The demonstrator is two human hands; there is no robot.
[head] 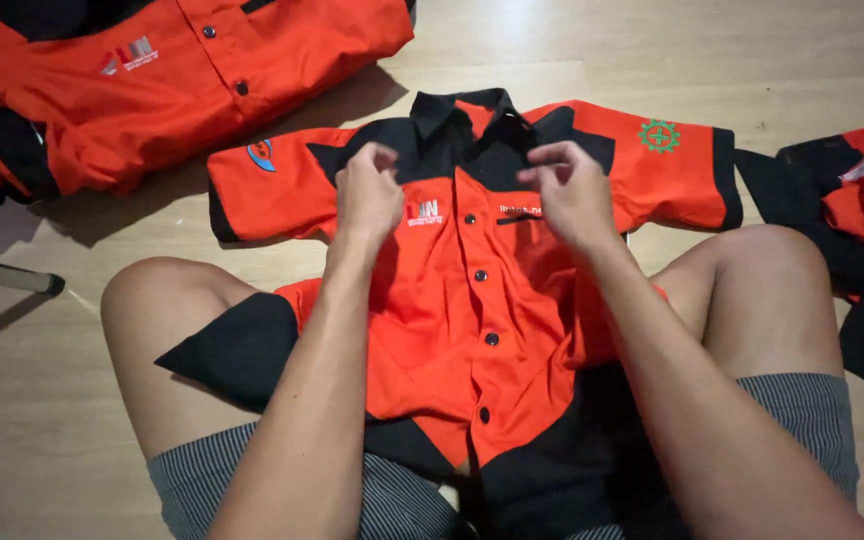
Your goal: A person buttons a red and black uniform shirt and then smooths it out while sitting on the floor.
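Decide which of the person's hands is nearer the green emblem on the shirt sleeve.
Right. The right hand is just beside the sleeve bearing the green emblem; the left hand lies across the shirt front.

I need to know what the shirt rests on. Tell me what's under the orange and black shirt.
The orange and black shirt lies over the person's legs and the wooden floor beyond. Whatever lies beneath its middle is covered.

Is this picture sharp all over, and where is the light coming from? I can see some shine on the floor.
In the head view, a pale glare lies on the wooden floor at the top, and soft shadows fall left of the orange and black shirt and the knees. The left hand and right hand look slightly smeared at the fingertips; the shirt's buttons and fabric read fairly sharp.
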